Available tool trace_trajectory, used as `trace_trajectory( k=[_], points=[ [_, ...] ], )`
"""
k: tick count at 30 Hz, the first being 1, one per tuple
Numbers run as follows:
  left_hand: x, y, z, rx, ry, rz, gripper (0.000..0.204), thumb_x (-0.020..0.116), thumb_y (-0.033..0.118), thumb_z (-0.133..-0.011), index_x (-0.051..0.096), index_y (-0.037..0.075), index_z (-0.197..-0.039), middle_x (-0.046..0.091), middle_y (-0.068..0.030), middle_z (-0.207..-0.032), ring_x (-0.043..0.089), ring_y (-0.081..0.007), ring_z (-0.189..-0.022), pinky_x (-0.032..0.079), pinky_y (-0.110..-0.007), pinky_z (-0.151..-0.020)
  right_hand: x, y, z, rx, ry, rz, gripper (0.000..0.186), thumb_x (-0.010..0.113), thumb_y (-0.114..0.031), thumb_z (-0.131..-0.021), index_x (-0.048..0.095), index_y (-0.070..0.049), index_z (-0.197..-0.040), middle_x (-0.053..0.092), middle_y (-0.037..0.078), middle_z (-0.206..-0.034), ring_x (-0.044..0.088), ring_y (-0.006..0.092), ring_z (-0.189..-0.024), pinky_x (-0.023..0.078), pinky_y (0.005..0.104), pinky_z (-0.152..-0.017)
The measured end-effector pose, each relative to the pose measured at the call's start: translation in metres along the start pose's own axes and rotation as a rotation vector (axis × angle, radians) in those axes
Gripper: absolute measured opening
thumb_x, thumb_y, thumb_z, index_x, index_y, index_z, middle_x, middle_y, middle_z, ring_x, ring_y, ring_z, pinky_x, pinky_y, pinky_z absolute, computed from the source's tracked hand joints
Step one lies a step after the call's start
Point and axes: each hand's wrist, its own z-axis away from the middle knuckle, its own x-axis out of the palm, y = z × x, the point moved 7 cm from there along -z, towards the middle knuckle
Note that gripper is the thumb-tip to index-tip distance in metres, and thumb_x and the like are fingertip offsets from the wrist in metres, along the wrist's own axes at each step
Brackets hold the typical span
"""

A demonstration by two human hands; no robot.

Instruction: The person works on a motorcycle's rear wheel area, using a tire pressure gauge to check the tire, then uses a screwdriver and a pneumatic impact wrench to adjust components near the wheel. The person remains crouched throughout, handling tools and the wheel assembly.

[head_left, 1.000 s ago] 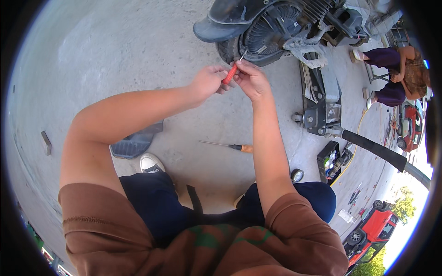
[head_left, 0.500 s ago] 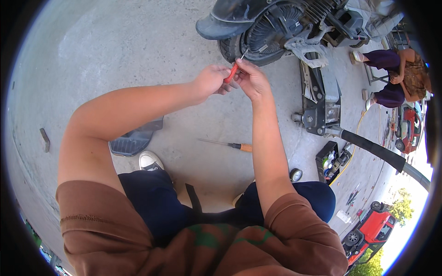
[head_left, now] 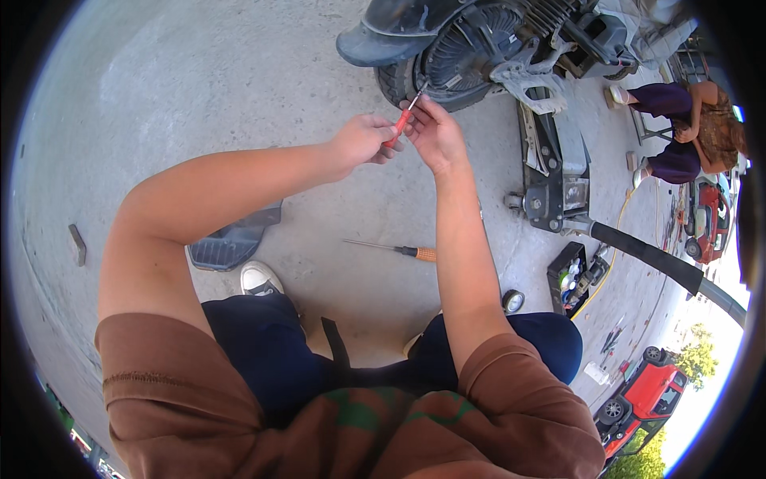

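Note:
My left hand (head_left: 363,144) is closed around a small red-handled screwdriver (head_left: 401,126). Its thin metal shaft points up and right, with the tip against the motorcycle's wheel area (head_left: 459,68). My right hand (head_left: 437,136) is beside it, fingers curled in at the shaft where it meets the handle; some of their grip is hidden. The motorcycle (head_left: 391,28) stands at the top of the view, with a dark fender, a tire and a finned engine part showing. On the floor below my hands lies a longer screwdriver (head_left: 416,253) with an orange and black handle.
A floor jack (head_left: 546,203) with a long padded handle (head_left: 646,259) lies right of my right arm. Nearby are a black tool tray (head_left: 558,275), a round gauge (head_left: 513,301) and a yellow hose (head_left: 610,267). Another person (head_left: 690,132) sits at upper right; a red car (head_left: 646,391) is farther off.
The left hand has shifted slightly left and down along the screwdriver's handle. The right fingers have moved up toward the shaft, and more of the shaft shows.

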Motion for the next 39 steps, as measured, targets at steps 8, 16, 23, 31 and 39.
trace_trajectory(
  k=[8, 16, 23, 31, 39],
  points=[
    [-0.001, -0.007, -0.001, -0.022, -0.027, -0.020, 0.023, 0.047, 0.020, -0.100, 0.057, 0.005, -0.113, 0.065, -0.0067, -0.097, 0.055, -0.0095, -0.076, 0.050, -0.027, -0.072, -0.007, -0.002, -0.004, -0.018, 0.001, -0.003, 0.017, 0.062, -0.016, -0.091, 0.064, -0.002, -0.101, 0.068, 0.011, -0.098, 0.061, 0.0187, -0.087, 0.049, 0.0306, -0.074],
    [-0.006, -0.020, 0.001, -0.031, -0.119, 0.012, 0.026, 0.047, 0.022, -0.098, 0.056, 0.006, -0.117, 0.065, -0.0066, -0.097, 0.058, -0.0119, -0.077, 0.050, -0.029, -0.074, -0.004, 0.008, 0.001, 0.037, -0.011, -0.098, 0.015, 0.066, -0.015, -0.088, 0.065, -0.004, -0.098, 0.066, 0.008, -0.094, 0.059, 0.0173, -0.083, 0.048, 0.0304, -0.072],
    [-0.001, -0.026, 0.002, -0.078, -0.229, 0.034, 0.024, 0.048, 0.022, -0.097, 0.057, 0.006, -0.112, 0.065, -0.0071, -0.095, 0.059, -0.0116, -0.077, 0.049, -0.028, -0.073, -0.013, 0.007, -0.001, 0.029, -0.013, -0.176, 0.021, 0.066, -0.017, -0.088, 0.066, -0.003, -0.103, 0.064, 0.007, -0.093, 0.057, 0.0183, -0.084, 0.047, 0.0324, -0.077],
    [-0.004, -0.036, 0.018, -0.175, -0.221, -0.075, 0.019, 0.044, 0.019, -0.099, 0.060, 0.008, -0.104, 0.063, -0.0040, -0.092, 0.056, -0.0097, -0.078, 0.047, -0.026, -0.075, 0.001, 0.008, 0.005, 0.092, -0.171, -0.301, 0.020, 0.062, -0.013, -0.091, 0.062, 0.000, -0.105, 0.060, 0.007, -0.091, 0.053, 0.0160, -0.078, 0.045, 0.0287, -0.071],
    [-0.020, -0.058, 0.006, -0.168, -0.218, -0.406, 0.019, 0.050, 0.022, -0.098, 0.061, 0.009, -0.104, 0.064, -0.0001, -0.090, 0.054, -0.0076, -0.076, 0.046, -0.025, -0.071, -0.031, 0.024, 0.008, -0.029, 0.117, 0.211, 0.019, 0.073, -0.013, -0.083, 0.067, 0.000, -0.095, 0.065, 0.006, -0.084, 0.055, 0.0139, -0.069, 0.047, 0.0261, -0.063]
  ],
)
